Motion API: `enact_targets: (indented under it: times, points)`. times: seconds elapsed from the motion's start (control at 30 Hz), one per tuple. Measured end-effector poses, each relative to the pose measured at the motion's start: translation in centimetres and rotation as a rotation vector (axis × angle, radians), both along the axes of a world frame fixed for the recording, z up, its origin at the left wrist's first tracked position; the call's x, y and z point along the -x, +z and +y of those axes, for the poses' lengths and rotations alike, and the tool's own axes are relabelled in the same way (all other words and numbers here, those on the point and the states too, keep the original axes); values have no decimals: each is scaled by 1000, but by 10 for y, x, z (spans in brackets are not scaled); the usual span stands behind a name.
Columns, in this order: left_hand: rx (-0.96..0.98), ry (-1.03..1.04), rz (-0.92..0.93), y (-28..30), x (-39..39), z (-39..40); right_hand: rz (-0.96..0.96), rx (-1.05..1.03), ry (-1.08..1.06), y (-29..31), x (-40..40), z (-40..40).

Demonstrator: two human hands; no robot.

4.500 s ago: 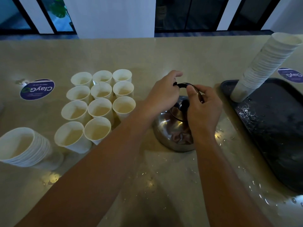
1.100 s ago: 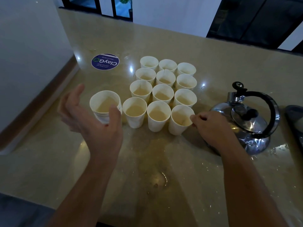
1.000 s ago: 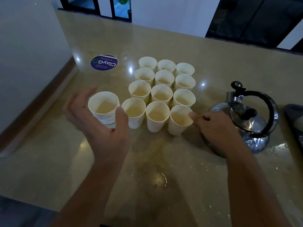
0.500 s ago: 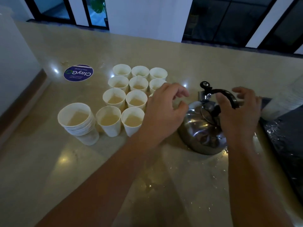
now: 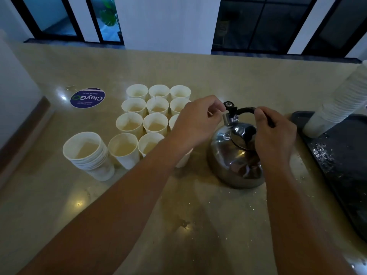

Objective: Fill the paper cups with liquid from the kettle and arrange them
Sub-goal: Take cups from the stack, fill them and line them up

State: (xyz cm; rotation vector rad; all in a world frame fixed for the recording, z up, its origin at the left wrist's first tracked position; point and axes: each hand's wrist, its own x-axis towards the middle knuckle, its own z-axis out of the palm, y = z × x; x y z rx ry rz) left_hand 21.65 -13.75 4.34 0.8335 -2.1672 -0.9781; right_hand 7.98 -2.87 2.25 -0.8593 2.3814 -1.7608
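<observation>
On table (image 5: 198, 72), kettle (image 5: 234, 155) standing right of filled paper cups (image 5: 151, 116). Right hand (image 5: 274, 133) gripping handle (image 5: 245, 110); left hand (image 5: 196, 124) pinching spout cap (image 5: 228, 116). Risk: left forearm is hanging over near cups; lifting kettle may tip them. Rightmost cups partly hidden behind left hand; kettle level not visible.

Scene dim, warm-tinted. Small point glints on the glossy countertop (image 5: 198, 225); bright specular highlights on the steel kettle (image 5: 234, 155). Bluish daylight through the windows (image 5: 57, 18) at upper left. Wide-angle bending at frame edges. Focus soft, dark areas slightly noisy.
</observation>
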Motion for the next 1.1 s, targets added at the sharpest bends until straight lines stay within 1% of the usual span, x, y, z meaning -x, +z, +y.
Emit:
enact_targets:
  times: [0.27,0.43,0.57,0.87,1.1]
  points:
    - [49,-22,-24,22,-15,-14,155,-8,179,36,-6,5]
    - [34,-37,-117,40,-29,-25,215,-30,342,60,-14,9]
    - [-8,-78,-200,44,-40,-27,229,-66,454,72,-25,6]
    - [-84,-122,-263,41,-64,-34,290,-186,586,87,-37,-2]
    - [-139,-161,-262,37,-75,-38,304,-301,672,99,-46,-12]
